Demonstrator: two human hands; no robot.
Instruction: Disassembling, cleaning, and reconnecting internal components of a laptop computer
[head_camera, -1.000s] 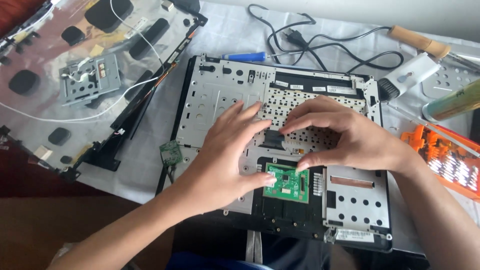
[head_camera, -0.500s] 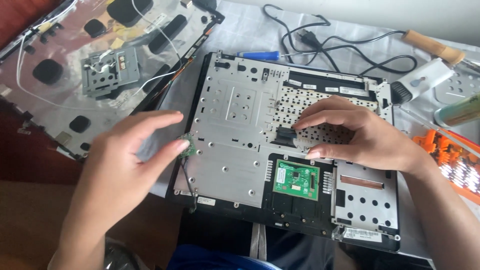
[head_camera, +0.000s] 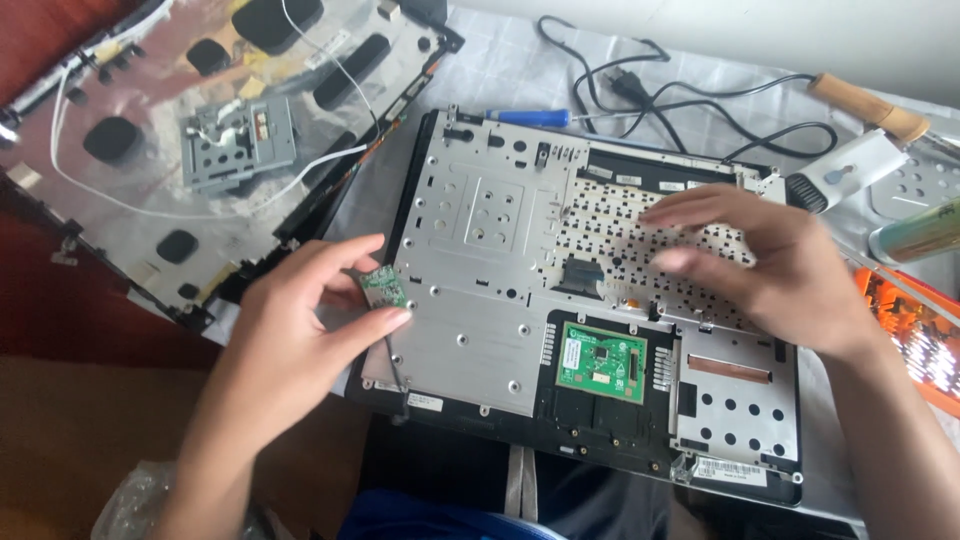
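so in the last second my left hand (head_camera: 290, 340) came off the laptop chassis (head_camera: 590, 300) and now pinches the small green circuit board (head_camera: 381, 289) at its left edge, while my right hand (head_camera: 770, 265) hovers open over the keyboard backplate (head_camera: 640, 225).

Home repair bench, not a shop: opened laptop chassis (head_camera: 590, 300) with bare circuit board (head_camera: 601, 361), detached lid panel (head_camera: 200, 130), blue screwdriver (head_camera: 527, 117), wooden-handled soldering iron (head_camera: 868, 107), loose power cord (head_camera: 690, 95), all on a cloth-covered bench (head_camera: 500, 70).
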